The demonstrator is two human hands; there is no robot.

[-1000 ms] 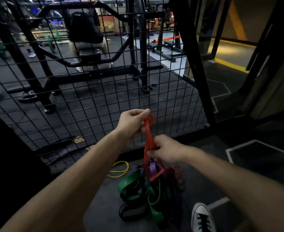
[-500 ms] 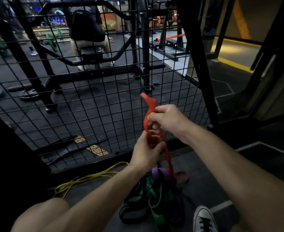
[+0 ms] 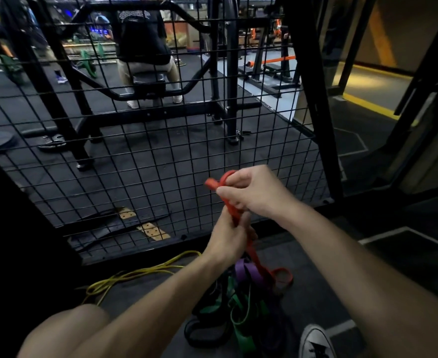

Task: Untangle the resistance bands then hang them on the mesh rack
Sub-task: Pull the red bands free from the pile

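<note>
Your right hand (image 3: 257, 192) pinches the red resistance band (image 3: 254, 250) near its top loop at frame centre, your left hand (image 3: 229, 237) grips it just below, its long axis running down-right into the tangled pile (image 3: 238, 303), mesh rack (image 3: 161, 151) directly behind.

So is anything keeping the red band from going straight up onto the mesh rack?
Yes. The red band, held by the left hand and right hand, runs down into the tangled band pile. No object blocks the way to the mesh rack.
</note>
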